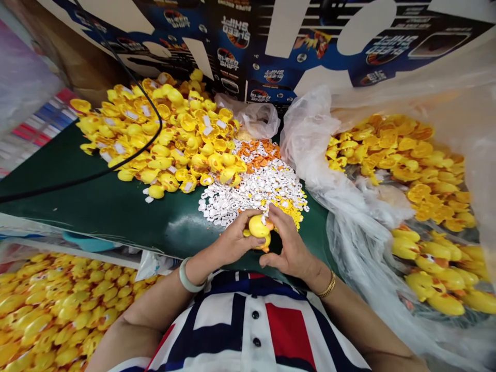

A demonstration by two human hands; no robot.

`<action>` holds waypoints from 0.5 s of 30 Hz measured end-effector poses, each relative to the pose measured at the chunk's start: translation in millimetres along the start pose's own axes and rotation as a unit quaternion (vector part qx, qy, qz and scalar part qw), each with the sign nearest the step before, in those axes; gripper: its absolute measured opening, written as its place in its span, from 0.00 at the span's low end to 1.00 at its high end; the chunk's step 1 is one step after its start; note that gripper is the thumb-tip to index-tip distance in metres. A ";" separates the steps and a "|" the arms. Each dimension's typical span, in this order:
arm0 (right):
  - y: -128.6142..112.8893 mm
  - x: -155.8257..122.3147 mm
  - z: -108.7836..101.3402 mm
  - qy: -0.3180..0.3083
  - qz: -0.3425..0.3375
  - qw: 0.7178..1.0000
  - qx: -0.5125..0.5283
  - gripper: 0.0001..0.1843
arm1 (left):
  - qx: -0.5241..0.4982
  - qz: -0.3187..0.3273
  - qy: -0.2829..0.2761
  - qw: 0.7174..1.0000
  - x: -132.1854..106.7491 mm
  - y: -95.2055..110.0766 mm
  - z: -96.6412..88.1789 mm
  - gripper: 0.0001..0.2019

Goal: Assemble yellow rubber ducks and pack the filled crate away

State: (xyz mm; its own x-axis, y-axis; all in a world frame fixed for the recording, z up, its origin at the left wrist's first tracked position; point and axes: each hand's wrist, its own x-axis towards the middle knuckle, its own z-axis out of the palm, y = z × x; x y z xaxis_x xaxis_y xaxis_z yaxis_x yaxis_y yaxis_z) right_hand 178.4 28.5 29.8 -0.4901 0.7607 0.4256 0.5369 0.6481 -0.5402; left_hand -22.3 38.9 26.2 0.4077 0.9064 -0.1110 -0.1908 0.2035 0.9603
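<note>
Left hand [232, 243] closes around a yellow rubber duck [258, 227], right hand [290, 245] cupped narrowly against it; a slip could drop it into the loose white pieces [248, 199] just ahead.

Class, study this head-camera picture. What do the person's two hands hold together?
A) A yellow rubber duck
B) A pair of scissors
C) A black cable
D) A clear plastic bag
A. The left hand and right hand cup a yellow rubber duck between their fingers, just in front of a heap of small white pieces.
</note>
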 end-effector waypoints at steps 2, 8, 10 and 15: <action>1.1 2.8 -1.6 0.004 0.048 0.998 0.031 0.45 | 0.071 0.045 0.005 0.996 0.8 -1.2 -3.3 0.27; 0.9 10.3 1.4 -0.052 0.081 0.994 0.048 0.35 | 0.169 0.072 0.028 0.983 -1.6 -3.0 -3.5 0.27; 0.9 9.9 3.8 -0.065 0.083 0.994 0.038 0.35 | 0.181 0.060 0.041 0.981 -5.3 -7.2 -1.0 0.28; 0.9 7.0 6.6 -0.073 0.087 0.993 0.024 0.34 | 0.246 0.078 0.038 0.965 -9.2 -21.0 0.6 0.28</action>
State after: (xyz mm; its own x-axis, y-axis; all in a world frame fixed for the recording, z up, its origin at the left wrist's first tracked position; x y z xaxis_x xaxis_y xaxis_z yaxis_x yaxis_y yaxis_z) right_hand 170.9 34.1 27.5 -0.4896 0.8452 0.2142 0.5902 0.5021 -0.6321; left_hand -21.5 26.1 7.2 0.3385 0.9400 0.0436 0.2110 -0.1210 0.9700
